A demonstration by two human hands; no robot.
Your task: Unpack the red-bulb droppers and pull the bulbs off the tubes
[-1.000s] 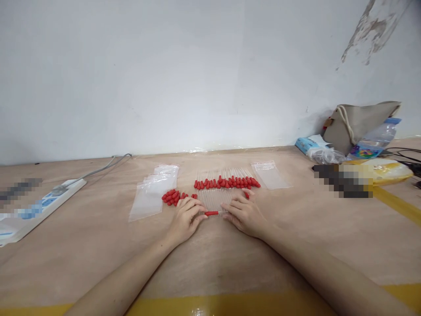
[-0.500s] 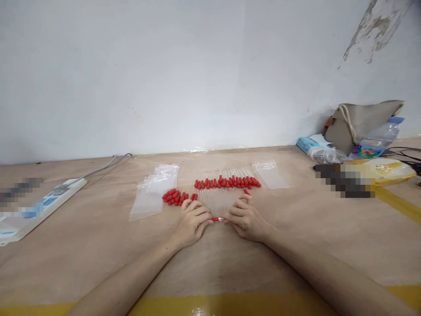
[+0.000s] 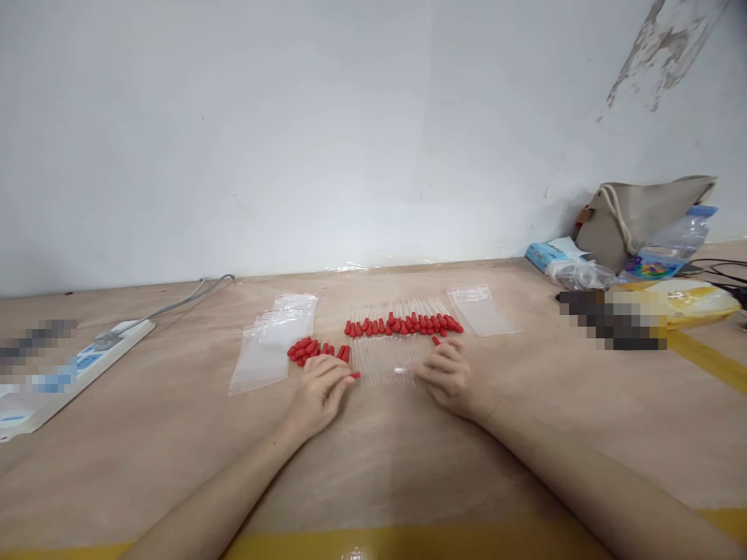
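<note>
My left hand (image 3: 320,389) is closed, pinching a small red rubber bulb (image 3: 355,376) between thumb and fingertips. To its right, my right hand (image 3: 448,379) is closed on a thin clear glass tube (image 3: 401,370), whose open end points left, apart from the bulb. Another red bulb shows at that hand's far fingers; whether they hold it I cannot tell. Loose red bulbs (image 3: 303,350) lie beside my left hand. Bare clear tubes (image 3: 379,358) lie side by side between the hands. Behind them is a row of red-bulbed droppers (image 3: 402,323).
Clear zip bags (image 3: 262,350) lie at the left, and another zip bag (image 3: 478,309) at the right. A power strip (image 3: 82,373) sits far left. At the back right are a grey bag (image 3: 647,214), a blue packet (image 3: 548,255) and a yellow-and-white package (image 3: 694,303).
My hands have moved apart. The red bulb and the tube end, which met between them, are now separated, with the bulb in my left hand and the tube in my right.
</note>
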